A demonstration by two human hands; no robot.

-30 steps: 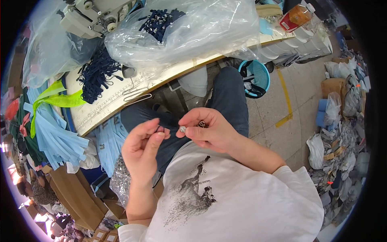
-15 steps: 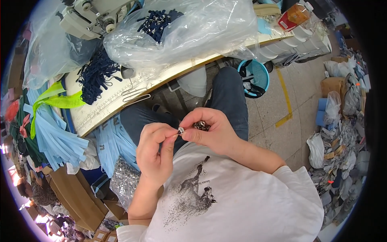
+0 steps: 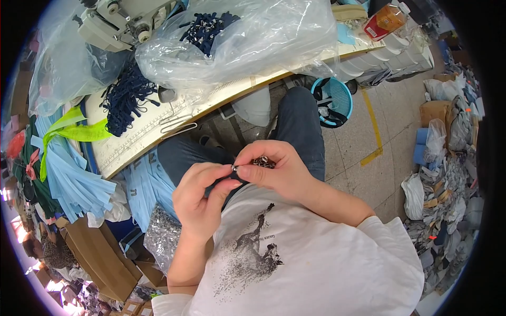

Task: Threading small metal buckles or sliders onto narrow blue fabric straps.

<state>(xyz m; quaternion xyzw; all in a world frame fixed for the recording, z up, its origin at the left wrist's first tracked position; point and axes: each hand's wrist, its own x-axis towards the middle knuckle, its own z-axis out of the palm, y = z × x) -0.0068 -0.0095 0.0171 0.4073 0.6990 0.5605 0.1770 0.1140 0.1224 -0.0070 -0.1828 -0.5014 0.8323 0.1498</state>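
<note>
In front of my shirt, my right hand [image 3: 276, 169] pinches a small shiny metal piece [image 3: 234, 168] between thumb and forefinger. A cluster of similar small metal pieces [image 3: 263, 162] sits in that same hand, partly covered by its curled fingers. The exact kind of these pieces is too small to make out. My left hand [image 3: 200, 197] is just to the left, thumb and forefinger parted. Its forefinger tip meets the pinched piece, while its thumb stays lower and apart from it.
A sewing machine [image 3: 124, 23] and a clear plastic bag [image 3: 269, 45] with dark blue loops [image 3: 208, 29] occupy the table [image 3: 124, 152]. More navy loops [image 3: 126, 100] lie left. Light blue strips [image 3: 79, 179] hang beside it. A turquoise basket [image 3: 341, 97] stands on the floor.
My left thumb has come away from the small metal piece and dropped lower. The left hand has shifted slightly left; the right hand stays nearly in place.
</note>
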